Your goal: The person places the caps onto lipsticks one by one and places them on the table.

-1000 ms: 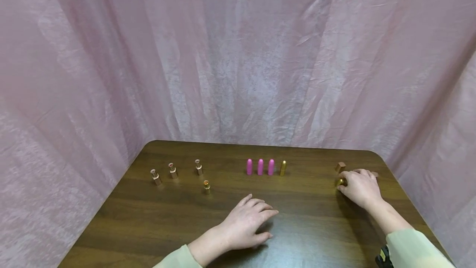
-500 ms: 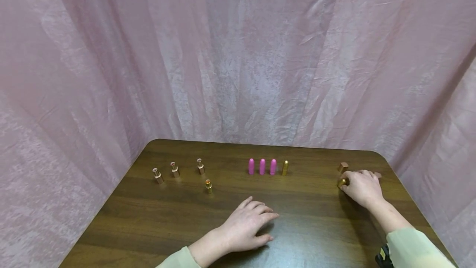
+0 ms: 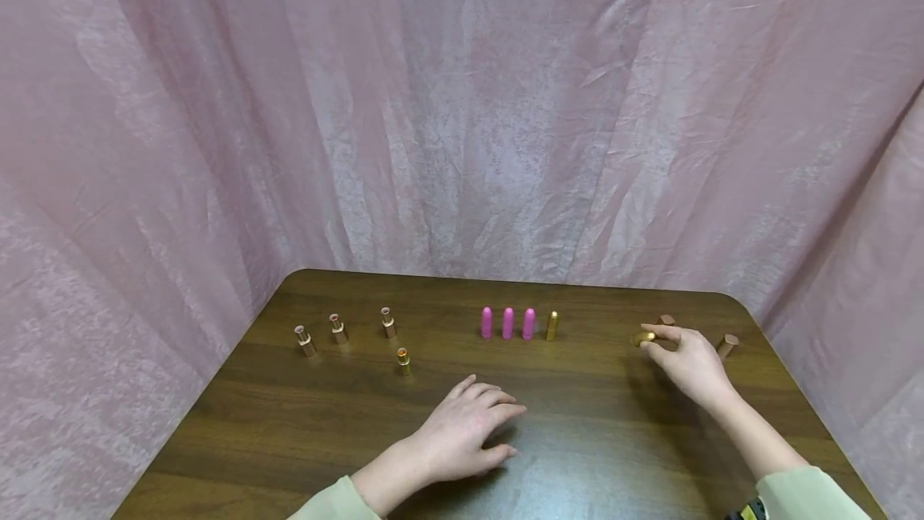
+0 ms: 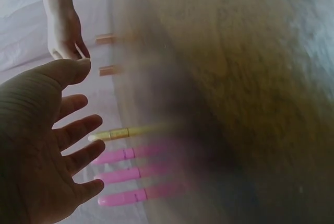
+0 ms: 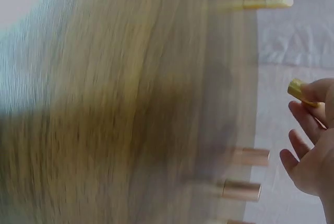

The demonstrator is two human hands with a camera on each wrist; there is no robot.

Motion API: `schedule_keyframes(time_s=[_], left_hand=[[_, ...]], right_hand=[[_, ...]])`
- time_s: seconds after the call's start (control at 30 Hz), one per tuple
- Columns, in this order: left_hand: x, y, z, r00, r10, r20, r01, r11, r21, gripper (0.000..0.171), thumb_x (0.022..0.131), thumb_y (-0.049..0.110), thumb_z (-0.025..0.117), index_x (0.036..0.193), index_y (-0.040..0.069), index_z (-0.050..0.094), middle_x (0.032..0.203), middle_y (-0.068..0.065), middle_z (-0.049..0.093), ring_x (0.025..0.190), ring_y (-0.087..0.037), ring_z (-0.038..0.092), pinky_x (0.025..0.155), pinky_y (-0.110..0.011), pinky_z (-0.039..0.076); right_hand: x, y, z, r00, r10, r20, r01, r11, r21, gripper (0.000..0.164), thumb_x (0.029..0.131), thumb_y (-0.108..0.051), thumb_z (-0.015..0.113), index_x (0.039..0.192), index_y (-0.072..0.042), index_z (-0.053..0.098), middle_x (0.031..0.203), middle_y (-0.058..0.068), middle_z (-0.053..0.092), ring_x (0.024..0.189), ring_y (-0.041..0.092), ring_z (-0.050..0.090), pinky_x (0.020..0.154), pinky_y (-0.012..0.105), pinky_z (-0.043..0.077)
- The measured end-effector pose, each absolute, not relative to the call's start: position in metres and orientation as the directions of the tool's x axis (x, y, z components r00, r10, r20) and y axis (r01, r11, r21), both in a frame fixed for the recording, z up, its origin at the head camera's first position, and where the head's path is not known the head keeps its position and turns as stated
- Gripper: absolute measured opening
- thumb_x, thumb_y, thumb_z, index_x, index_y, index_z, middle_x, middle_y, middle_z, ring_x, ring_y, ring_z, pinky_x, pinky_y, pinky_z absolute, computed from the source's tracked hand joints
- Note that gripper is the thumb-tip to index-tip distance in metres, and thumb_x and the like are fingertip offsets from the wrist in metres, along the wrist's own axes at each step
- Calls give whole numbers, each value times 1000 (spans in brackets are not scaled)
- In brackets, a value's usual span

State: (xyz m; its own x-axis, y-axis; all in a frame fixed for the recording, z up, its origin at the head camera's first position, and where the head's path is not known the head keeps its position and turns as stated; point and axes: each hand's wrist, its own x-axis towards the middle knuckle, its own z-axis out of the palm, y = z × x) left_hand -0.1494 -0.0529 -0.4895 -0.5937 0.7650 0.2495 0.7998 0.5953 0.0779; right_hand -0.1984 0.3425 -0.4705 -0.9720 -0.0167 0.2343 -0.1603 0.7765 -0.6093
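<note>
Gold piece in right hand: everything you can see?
The small, shiny gold cylinder-like piece looks metallic. The right hand pinches it; it lies nearly sideways in the head view, one end exposed, the rest partly covered. It is held above the brown wood-look table. Whether it's hollow can't be told.

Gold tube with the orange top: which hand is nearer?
Left. The left hand is just right of the gold tube, camera side; the right hand is far to its right, pinching a gold piece.
</note>
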Motion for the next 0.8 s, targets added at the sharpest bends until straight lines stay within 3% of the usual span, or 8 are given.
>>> schedule_keyframes(time_s=[0.03, 0.07, 0.13, 0.27, 0.33, 0.5, 0.67, 0.8], left_hand=[[-150, -55, -489, -596, 761, 254, 798, 598, 80, 52, 92, 49, 72, 138, 25, 64, 133, 7, 62, 129, -17, 53, 115, -56, 33], [-150, -57, -488, -600, 758, 258, 795, 601, 84, 53, 92, 49, 72, 138, 25, 64, 133, 7, 62, 129, -18, 53, 115, -56, 32], [-151, -62, -486, -607, 748, 268, 789, 607, 92, 53, 92, 48, 73, 138, 24, 64, 133, 7, 62, 129, -18, 53, 115, -57, 32], [-152, -75, -479, -637, 716, 285, 766, 630, 129, 53, 92, 45, 73, 139, 22, 63, 134, 7, 62, 130, -19, 53, 116, -57, 30], [-152, -83, -474, -665, 690, 288, 743, 649, 160, 53, 93, 45, 72, 140, 21, 63, 135, 7, 61, 131, -19, 52, 118, -56, 27], [-156, -107, -465, -727, 596, 341, 678, 701, 220, 53, 93, 42, 73, 140, 22, 62, 135, 7, 62, 131, -19, 51, 120, -52, 23], [-162, -138, -460, -770, 448, 455, 608, 733, 306, 51, 89, 32, 80, 136, 18, 66, 129, 3, 66, 125, -22, 57, 115, -52, 33], [-167, -165, -460, -846, 292, 446, 491, 754, 436, 50, 87, 25, 82, 133, 15, 68, 128, -1, 67, 123, -28, 58, 105, -54, 42]], right_hand=[[-197, 340, -468, -976, -7, 219, -149, 755, -639, 40, 98, -26, 68, 131, -2, 69, 136, 30, 58, 136, 48, 45, 101, 63, 41], [-196, 337, -466, -978, 4, 207, -138, 734, -665, 41, 98, -27, 68, 132, -3, 68, 136, 28, 60, 139, 48, 42, 102, 56, 44], [-193, 332, -462, -981, 21, 191, -125, 689, -714, 42, 99, -28, 68, 133, -4, 67, 131, 25, 64, 134, 42, 51, 99, 41, 50], [-187, 323, -461, -979, 41, 199, -131, 621, -773, 42, 98, -29, 70, 132, -5, 67, 117, 14, 72, 107, 14, 66, 76, 14, 49], [-186, 318, -463, -978, 40, 205, -144, 584, -799, 39, 98, -27, 71, 130, -5, 67, 114, 12, 72, 96, 3, 64, 76, 16, 50], [-179, 307, -468, -986, 37, 165, -128, 475, -871, 39, 98, -24, 72, 128, 0, 67, 112, 10, 71, 93, 1, 63, 78, 18, 50], [-170, 297, -468, -997, 68, 35, -10, 339, -941, 50, 97, -31, 72, 137, -2, 63, 123, 5, 67, 104, 2, 59, 87, 18, 46], [-163, 291, -468, -995, 87, -47, 66, 239, -969, 50, 97, -37, 72, 139, -11, 64, 124, -2, 66, 112, 4, 55, 96, 23, 39]])
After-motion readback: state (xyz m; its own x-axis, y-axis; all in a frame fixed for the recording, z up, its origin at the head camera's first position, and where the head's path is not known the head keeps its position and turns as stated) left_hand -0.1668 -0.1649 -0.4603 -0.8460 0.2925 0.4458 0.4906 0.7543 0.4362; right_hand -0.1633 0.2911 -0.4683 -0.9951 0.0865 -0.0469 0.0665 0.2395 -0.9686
